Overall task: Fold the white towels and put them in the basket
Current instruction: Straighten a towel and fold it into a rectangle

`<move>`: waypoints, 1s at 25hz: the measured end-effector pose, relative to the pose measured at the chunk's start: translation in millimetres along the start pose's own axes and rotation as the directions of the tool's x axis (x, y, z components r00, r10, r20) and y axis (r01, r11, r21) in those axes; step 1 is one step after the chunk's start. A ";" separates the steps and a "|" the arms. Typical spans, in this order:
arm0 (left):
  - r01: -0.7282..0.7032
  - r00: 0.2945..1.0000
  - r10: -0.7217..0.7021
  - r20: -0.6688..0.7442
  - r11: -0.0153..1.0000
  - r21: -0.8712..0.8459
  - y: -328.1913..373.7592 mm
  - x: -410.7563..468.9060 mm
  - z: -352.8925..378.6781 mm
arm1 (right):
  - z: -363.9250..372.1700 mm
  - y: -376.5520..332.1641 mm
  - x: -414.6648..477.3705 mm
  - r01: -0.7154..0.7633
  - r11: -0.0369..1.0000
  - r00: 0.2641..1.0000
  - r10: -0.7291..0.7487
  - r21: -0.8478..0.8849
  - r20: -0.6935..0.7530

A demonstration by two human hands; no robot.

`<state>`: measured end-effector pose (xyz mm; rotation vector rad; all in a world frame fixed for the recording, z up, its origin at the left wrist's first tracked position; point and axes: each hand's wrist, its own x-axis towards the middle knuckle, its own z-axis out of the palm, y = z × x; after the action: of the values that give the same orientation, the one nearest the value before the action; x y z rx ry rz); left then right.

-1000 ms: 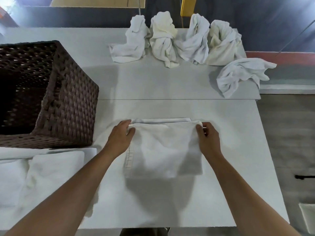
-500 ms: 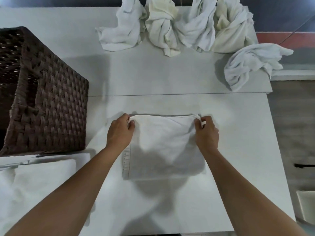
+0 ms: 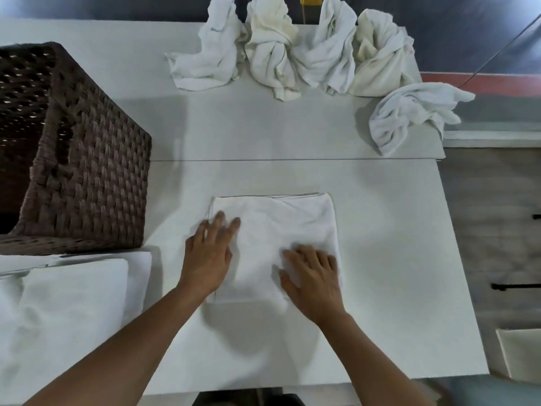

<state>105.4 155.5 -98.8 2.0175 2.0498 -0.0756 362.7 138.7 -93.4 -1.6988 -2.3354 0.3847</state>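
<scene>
Folded towel point(image 3: 275, 244) lies flat on the table point(image 3: 380, 230), just right of the basket point(image 3: 87, 177). Left hand point(image 3: 209, 259) and right hand point(image 3: 314, 278) both released, palms flat on the towel, gripping nothing. Five crumpled towels point(image 3: 322, 54) sit beyond the basket, toward the table's far edge.

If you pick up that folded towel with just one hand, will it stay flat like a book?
Probably not. The folded towel is soft cloth, like the crumpled towels slumped behind it, so it would likely droop and unfold. It looks light, and the left hand and right hand press it flat.
</scene>
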 end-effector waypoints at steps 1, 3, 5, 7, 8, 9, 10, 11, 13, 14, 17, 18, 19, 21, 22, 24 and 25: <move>0.023 0.999 -0.023 0.039 1.000 0.009 1.7 -5.3 1.6 | 1.4 -1.5 -8.1 0.003 1.000 1.000 -0.003 -0.005 0.026; 0.086 0.994 -0.089 0.063 0.995 0.041 7.9 -15.3 -1.1 | 0.8 2.9 -13.6 -0.002 0.999 0.999 0.004 -0.039 0.050; 0.104 0.994 -0.106 0.022 0.992 0.066 15.8 -30.2 -4.9 | 0.9 8.8 -15.5 -0.033 0.993 0.996 0.042 -0.117 0.076; 0.074 0.997 -0.074 -0.003 0.996 0.052 24.3 -53.6 -4.2 | -0.5 13.9 -19.1 -0.123 0.975 0.984 0.144 -0.183 0.103; 0.058 0.998 -0.058 -0.001 0.998 0.030 26.7 -66.7 -1.5 | -2.7 15.3 -23.0 -0.171 0.967 0.975 0.193 -0.187 0.110; 0.040 0.999 -0.040 0.015 0.999 0.006 27.9 -79.4 2.2 | -5.0 15.6 -28.7 -0.203 0.962 0.967 0.227 -0.180 0.120; 0.023 0.999 -0.023 0.039 1.000 -0.015 29.9 -92.8 4.4 | -7.3 15.3 -38.0 -0.218 0.961 0.961 0.242 -0.169 0.132; 0.011 0.997 -0.009 0.072 0.999 -0.037 32.7 -104.3 6.6 | -9.4 15.1 -48.0 -0.223 0.962 0.959 0.246 -0.159 0.140; 0.025 0.985 -0.008 0.172 0.995 -0.100 38.7 -125.7 13.1 | -13.6 13.7 -70.2 -0.231 0.964 0.958 0.249 -0.130 0.141; 0.050 0.978 -0.020 0.207 0.989 -0.140 42.0 -135.0 15.9 | -15.7 12.7 -82.6 -0.256 0.960 0.952 0.270 -0.111 0.144; 0.108 0.979 -0.065 0.192 0.969 -0.221 52.2 -159.7 22.8 | -22.0 4.1 -122.3 -0.422 0.905 0.889 0.401 0.057 0.222; 0.124 0.978 -0.077 0.193 0.961 -0.247 56.7 -168.5 25.6 | -25.0 -0.9 -133.8 -0.490 0.852 0.856 0.431 0.183 0.285; 0.138 0.976 -0.083 0.202 0.952 -0.274 60.9 -176.5 28.2 | -27.5 -6.5 -143.3 -0.552 0.778 0.823 0.451 0.300 0.346; 0.129 0.975 -0.065 0.215 0.945 -0.300 66.7 -192.5 33.6 | -30.7 -14.2 -155.9 -0.654 0.623 0.756 0.506 0.429 0.416; 0.094 0.976 -0.033 0.217 0.956 -0.278 67.8 -200.2 38.0 | -31.5 -15.7 -159.9 -0.676 0.570 0.737 0.527 0.467 0.423; 0.007 0.976 0.032 0.214 0.983 -0.183 68.3 -216.5 50.9 | -33.4 -15.2 -169.6 -0.642 0.566 0.766 0.483 0.517 0.424; -0.011 0.978 0.042 0.205 0.989 -0.147 68.0 -223.8 57.9 | -33.8 -14.1 -174.7 -0.603 0.594 0.797 0.436 0.532 0.418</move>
<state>181.0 -73.2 -94.8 1.8638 1.8446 -0.1222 414.3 -29.2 -62.0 -1.9727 -1.4364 1.4056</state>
